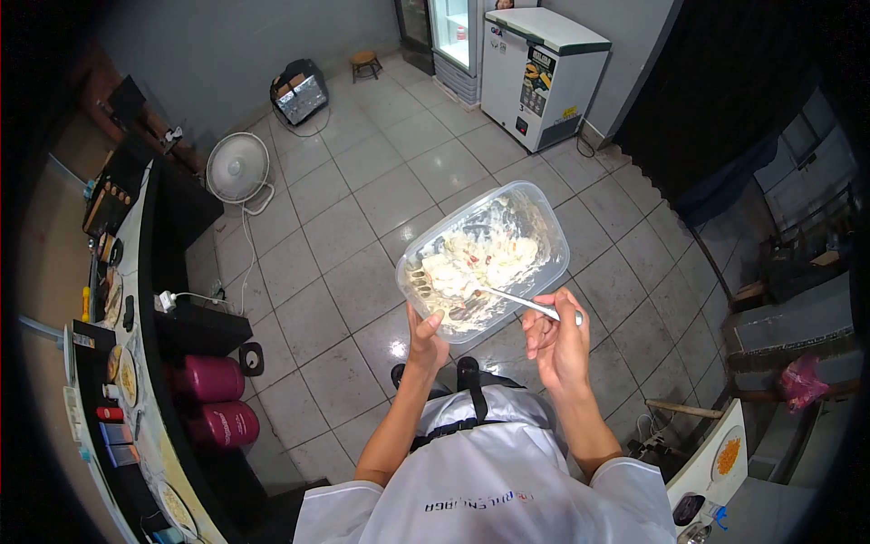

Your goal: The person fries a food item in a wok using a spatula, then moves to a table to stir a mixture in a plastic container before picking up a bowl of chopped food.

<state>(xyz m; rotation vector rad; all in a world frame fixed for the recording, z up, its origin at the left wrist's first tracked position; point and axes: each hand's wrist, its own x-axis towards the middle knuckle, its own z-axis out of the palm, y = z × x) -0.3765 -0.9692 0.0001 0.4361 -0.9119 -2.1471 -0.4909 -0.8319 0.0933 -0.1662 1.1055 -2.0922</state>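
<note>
My left hand (426,337) grips the lower left corner of a clear plastic container (555,238), its thumb over the rim. Inside lies a creamy white mixture (476,261) with small red and greenish bits, and smears of it coat the walls. My right hand (560,337) is closed around the handle of a metal spoon (530,303). The spoon's far end dips into the mixture, so its bowl is hidden. The container is tilted and held in the air above the tiled floor.
A long counter (149,363) with plates of food runs along the left, with two magenta gas cylinders (222,424) beneath. A white fan (238,168) and its cable stand nearby. A white freezer (544,82) is ahead. A plate of orange food (727,456) sits at lower right.
</note>
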